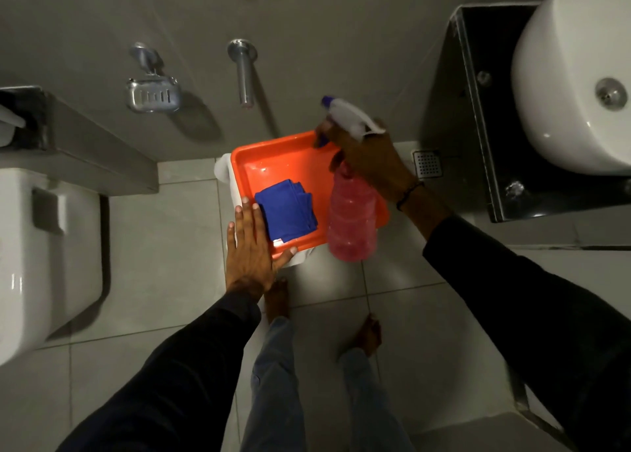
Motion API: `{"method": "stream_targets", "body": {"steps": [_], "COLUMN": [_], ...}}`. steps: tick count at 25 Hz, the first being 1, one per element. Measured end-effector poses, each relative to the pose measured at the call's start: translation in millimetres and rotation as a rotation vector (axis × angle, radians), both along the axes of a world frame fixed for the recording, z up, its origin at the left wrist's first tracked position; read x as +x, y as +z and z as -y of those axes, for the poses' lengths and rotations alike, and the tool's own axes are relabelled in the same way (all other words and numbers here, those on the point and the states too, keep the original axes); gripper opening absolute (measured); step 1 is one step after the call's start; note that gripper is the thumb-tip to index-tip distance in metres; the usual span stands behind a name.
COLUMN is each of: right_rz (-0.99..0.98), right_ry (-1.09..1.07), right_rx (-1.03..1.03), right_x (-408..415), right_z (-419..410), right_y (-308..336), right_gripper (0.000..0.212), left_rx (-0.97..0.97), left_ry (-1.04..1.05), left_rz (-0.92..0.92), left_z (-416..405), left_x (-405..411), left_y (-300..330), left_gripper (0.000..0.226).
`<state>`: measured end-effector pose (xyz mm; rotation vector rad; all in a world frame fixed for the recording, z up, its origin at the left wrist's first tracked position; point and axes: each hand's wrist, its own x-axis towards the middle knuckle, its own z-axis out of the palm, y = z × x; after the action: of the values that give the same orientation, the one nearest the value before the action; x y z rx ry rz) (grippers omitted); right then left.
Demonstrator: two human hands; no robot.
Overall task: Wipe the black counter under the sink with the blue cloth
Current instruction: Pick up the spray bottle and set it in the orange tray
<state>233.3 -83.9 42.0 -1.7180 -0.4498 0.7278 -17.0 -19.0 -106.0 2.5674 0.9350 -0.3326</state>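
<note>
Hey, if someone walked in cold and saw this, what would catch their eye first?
The orange tray at centre, bright against the grey tiles, with a folded blue cloth lying in it. Next, the pink spray bottle held by the right hand over the tray's right edge, while the left hand rests flat on its near-left rim. At right, a white sink sits on the black counter.
</note>
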Motion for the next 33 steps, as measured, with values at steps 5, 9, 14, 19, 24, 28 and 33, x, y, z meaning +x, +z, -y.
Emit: {"method": "stream_targets", "body": {"steps": [5, 9, 14, 19, 24, 28, 33], "right_rz": [0.137, 0.328, 0.373, 0.391, 0.399, 0.381, 0.361], "right_ry": [0.363, 0.475, 0.548, 0.471, 0.409, 0.367, 0.356], "right_rx": [-0.519, -0.808, -0.947, -0.896, -0.814, -0.807, -0.704], "right_x": [-48.4, -63.8, -62.2, -65.8, -66.8, -65.6, -42.8], "right_z": [27.0, 39.5, 48.4, 56.3, 60.9, 64.6, 54.6], "right_y": [-45.0, -78.0, -94.9, -103.0, -106.5, -102.9, -62.8], "right_gripper": [0.036, 0.044, 0.053, 0.052, 0.051, 0.055, 0.054], "left_rx": [-0.010, -0.009, -0.021, -0.029, -0.032, -0.023, -0.031], "left_ry": [0.012, 0.025, 0.016, 0.020, 0.028, 0.024, 0.024], "left_rz": [-0.003, -0.009, -0.014, -0.015, -0.017, -0.017, 0.011], "left_z": [0.9, 0.4, 0.2, 0.8, 0.9, 0.7, 0.8], "left_x": [-0.3, -0.1, 1.3, 1.0, 1.7, 1.6, 0.0], "left_y": [-2.9, -5.6, -4.7, -3.2, -2.1, -2.7, -2.2], "left_gripper": [0.113, 0.113, 0.114, 0.114, 0.115, 0.115, 0.114]}}
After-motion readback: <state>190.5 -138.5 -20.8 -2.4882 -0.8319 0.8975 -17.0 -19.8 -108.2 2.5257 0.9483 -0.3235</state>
